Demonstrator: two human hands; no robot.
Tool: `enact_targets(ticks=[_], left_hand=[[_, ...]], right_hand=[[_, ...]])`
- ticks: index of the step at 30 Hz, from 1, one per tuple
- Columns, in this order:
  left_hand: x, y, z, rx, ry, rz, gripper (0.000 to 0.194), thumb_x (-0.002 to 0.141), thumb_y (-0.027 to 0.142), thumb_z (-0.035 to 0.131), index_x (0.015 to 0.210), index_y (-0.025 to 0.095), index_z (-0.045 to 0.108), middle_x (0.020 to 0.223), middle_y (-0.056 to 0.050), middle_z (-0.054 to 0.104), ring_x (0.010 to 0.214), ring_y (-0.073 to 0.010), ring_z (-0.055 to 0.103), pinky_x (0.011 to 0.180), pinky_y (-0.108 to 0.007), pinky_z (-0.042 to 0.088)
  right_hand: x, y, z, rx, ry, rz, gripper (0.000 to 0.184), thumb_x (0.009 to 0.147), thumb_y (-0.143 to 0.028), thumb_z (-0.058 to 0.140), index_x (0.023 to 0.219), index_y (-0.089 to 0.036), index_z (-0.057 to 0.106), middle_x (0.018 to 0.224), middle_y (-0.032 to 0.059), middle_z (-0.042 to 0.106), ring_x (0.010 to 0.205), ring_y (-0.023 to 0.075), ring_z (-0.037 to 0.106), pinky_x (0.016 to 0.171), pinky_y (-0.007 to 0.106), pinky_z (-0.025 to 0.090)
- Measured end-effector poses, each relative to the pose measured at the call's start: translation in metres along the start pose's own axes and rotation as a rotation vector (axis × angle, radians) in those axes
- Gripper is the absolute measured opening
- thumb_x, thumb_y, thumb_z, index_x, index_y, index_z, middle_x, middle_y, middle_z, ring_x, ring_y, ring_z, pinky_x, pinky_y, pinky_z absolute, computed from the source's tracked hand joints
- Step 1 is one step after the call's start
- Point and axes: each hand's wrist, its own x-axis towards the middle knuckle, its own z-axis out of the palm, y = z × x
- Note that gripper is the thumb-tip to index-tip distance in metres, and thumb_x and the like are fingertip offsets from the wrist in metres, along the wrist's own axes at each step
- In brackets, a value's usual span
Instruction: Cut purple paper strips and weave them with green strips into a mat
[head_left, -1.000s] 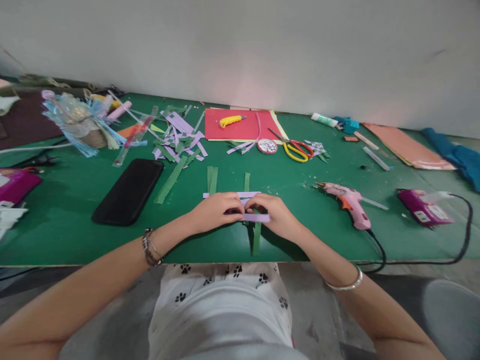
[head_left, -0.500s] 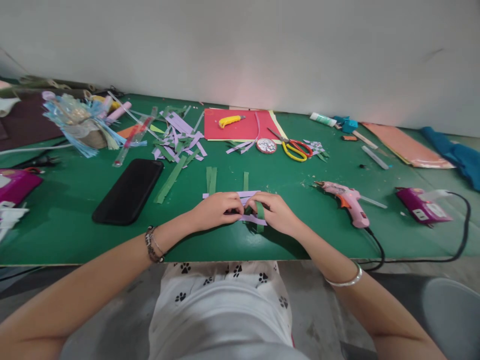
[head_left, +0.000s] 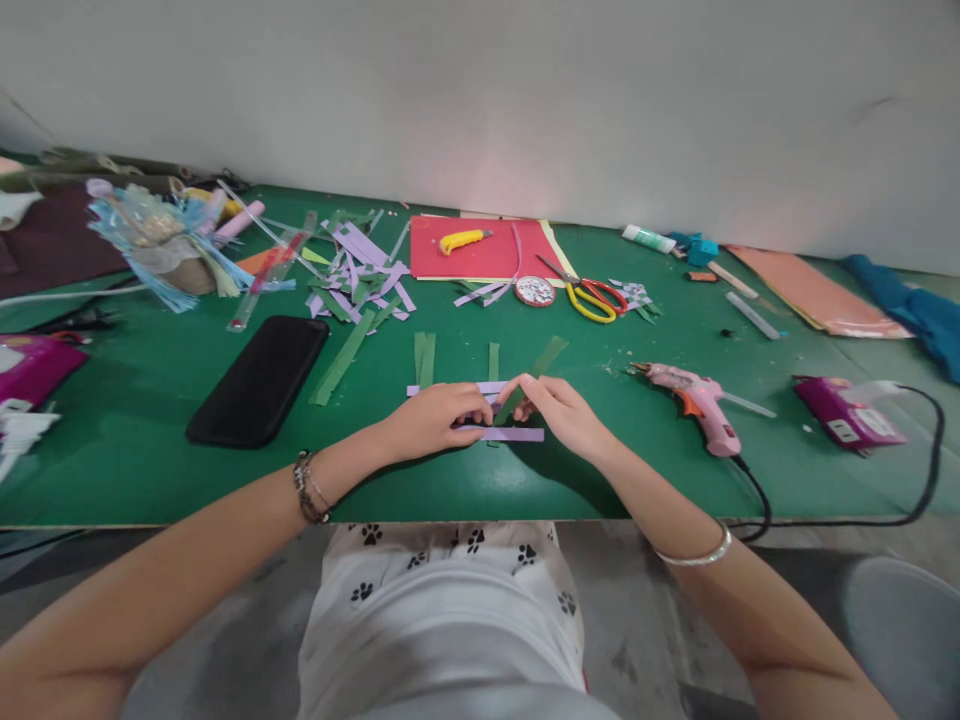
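Observation:
Near the front of the green table, flat purple and green paper strips cross one another between my hands. My left hand (head_left: 439, 412) rests over the crossed strips, its curled fingers and thumb closed at the end of a purple paper strip (head_left: 517, 435). My right hand (head_left: 566, 412) is closed on a green paper strip (head_left: 551, 353), which slants up past its fingers. Another green strip (head_left: 493, 358) and a pair of green strips (head_left: 425, 358) stick out beyond the purple ones. My fingers hide most of the crossings.
A black phone (head_left: 259, 382) lies to the left, below a pile of cut strips (head_left: 360, 270). Behind are red paper (head_left: 480, 262), a yellow cutter (head_left: 461, 241) and scissors (head_left: 589, 300). A pink glue gun (head_left: 697, 405) with its cord lies right, beside a purple box (head_left: 847, 410).
The green strip at my right hand has gone from curled over to slanting up and away. My right hand's fingers have lifted and arched, and the front purple strip now lies straighter.

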Motion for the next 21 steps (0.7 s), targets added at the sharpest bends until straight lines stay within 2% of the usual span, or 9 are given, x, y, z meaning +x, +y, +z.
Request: enact_targets(ticks=[3,7,9,14,21], left_hand=[[-0.001,0.002,-0.008,-0.112,0.086,-0.074,0.012,0.077,0.023,0.05,0.083,0.017,0.058,0.073,0.001,0.059,0.064,-0.0101,0.052,0.059,-0.021,0.04],[-0.007,-0.001,-0.031,-0.228,0.426,-0.294,0.018,0.079,0.027,0.041,0.08,0.017,0.056,0.073,0.0,0.059,0.062,-0.0098,0.052,0.055,-0.019,0.041],[-0.011,-0.003,-0.039,-0.225,0.474,-0.358,0.02,0.078,0.029,0.041,0.081,0.017,0.057,0.071,0.0,0.058,0.062,-0.0105,0.053,0.054,-0.019,0.041],[-0.014,-0.005,-0.041,-0.106,0.298,-0.333,0.023,0.078,0.031,0.042,0.08,0.017,0.06,0.08,-0.002,0.059,0.066,-0.0111,0.053,0.059,-0.021,0.042],[-0.009,-0.003,-0.033,0.011,0.048,-0.209,0.029,0.082,0.032,0.041,0.098,0.016,0.06,0.093,-0.005,0.055,0.075,-0.0131,0.054,0.067,-0.024,0.043]], right_hand=[[0.0,-0.001,-0.001,-0.07,0.027,-0.034,0.028,0.08,-0.035,0.043,0.072,-0.015,0.061,0.059,0.0,0.055,0.055,0.0096,0.052,0.057,0.023,0.043],[-0.001,-0.002,-0.003,-0.109,0.02,-0.105,0.017,0.077,-0.023,0.046,0.073,-0.015,0.059,0.077,0.0035,0.061,0.059,0.0093,0.053,0.058,0.023,0.044],[-0.001,-0.003,-0.003,-0.132,0.01,-0.128,0.017,0.077,-0.023,0.045,0.074,-0.015,0.06,0.08,0.0044,0.061,0.061,0.0101,0.053,0.059,0.025,0.045],[0.0,-0.004,-0.001,-0.225,0.019,-0.191,0.016,0.078,-0.022,0.047,0.076,-0.016,0.061,0.08,0.0041,0.063,0.07,0.0125,0.056,0.064,0.027,0.045],[-0.011,-0.006,0.002,-0.348,0.061,-0.296,0.013,0.079,-0.018,0.048,0.08,-0.018,0.062,0.078,0.0029,0.063,0.07,0.0122,0.056,0.063,0.025,0.044]])
